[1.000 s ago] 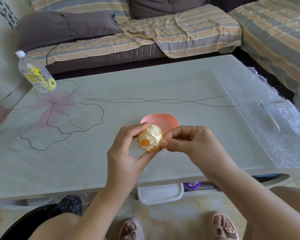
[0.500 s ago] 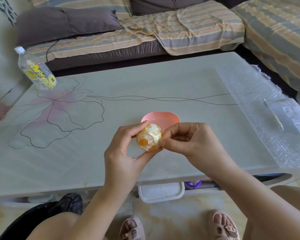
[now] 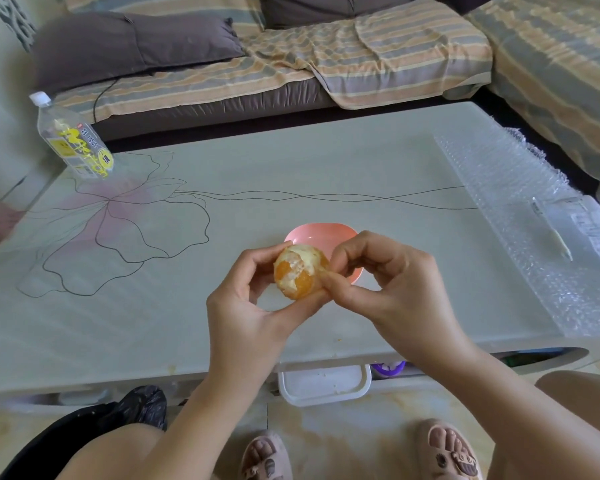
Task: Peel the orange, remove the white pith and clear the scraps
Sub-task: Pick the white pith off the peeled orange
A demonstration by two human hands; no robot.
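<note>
My left hand (image 3: 250, 306) is curled round the orange (image 3: 298, 275), thumb under it and fingers over the top, holding it up in the air. My right hand (image 3: 388, 282) has its fingers bent in tight and pinches the side of the orange, where white pith clings. The orange sits between the two hands, just above the near side of the pink bowl (image 3: 312, 233). I think a hard squeeze from the left hand could burst the soft fruit and drip juice on the table (image 3: 291, 168). A fast tug from the right hand could rip out some fruit or flick scraps past the bowl. Peeled fruit is likely slippery, so it might drop. The table edge is close below my wrists, with a white tub (image 3: 324, 384) under it, so a dropped bit could go over. There is lots of bare table beyond the hands and out past the left hand. Out past the right hand lies bubble wrap (image 3: 516, 220), so there is less room there.
</note>
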